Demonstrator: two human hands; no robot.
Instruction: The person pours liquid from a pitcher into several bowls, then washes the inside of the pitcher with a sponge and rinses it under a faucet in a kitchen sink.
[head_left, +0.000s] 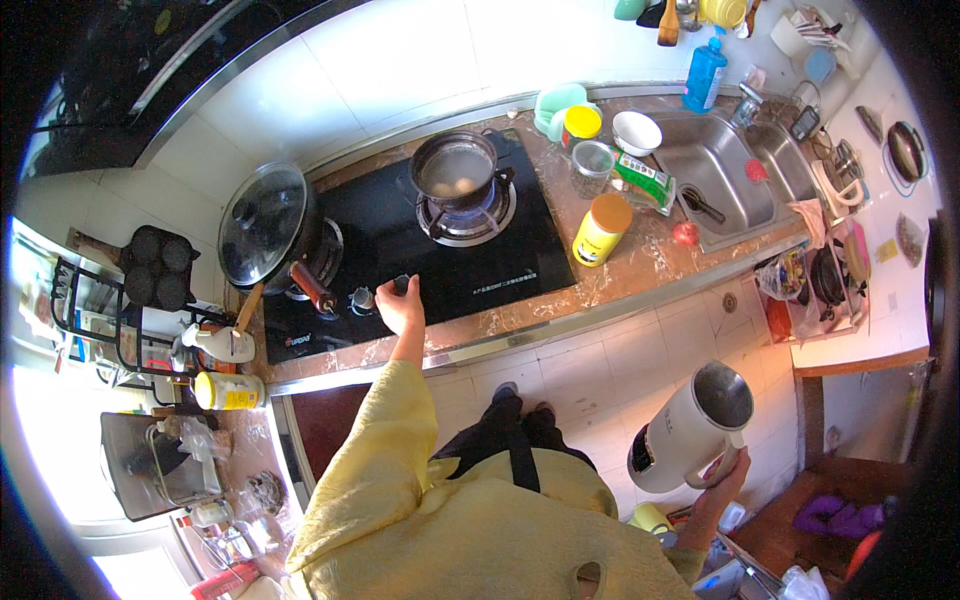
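My left hand (401, 306) reaches to the front of a black glass gas cooktop (375, 259), its fingers around the right control knob (403, 283). The left knob (361, 301) is just beside it. On the right burner (466, 229), blue flame shows under a small dark pot (454, 196) holding cloudy water and eggs (459, 185). My right hand (724, 487) grips the handle of a white electric jug (671, 431) with a dark control panel. The jug has no lid on and is tilted, showing its grey metal inside. It is over the floor, away from the counter.
A lidded wok (266, 225) covers the left burner, its handle near the knobs. Right of the cooktop stand a yellow canister (602, 232), a glass jar (592, 166), a white bowl (637, 133) and a red onion (685, 232). Beyond is a steel sink (720, 169). A black rack (120, 330) stands left.
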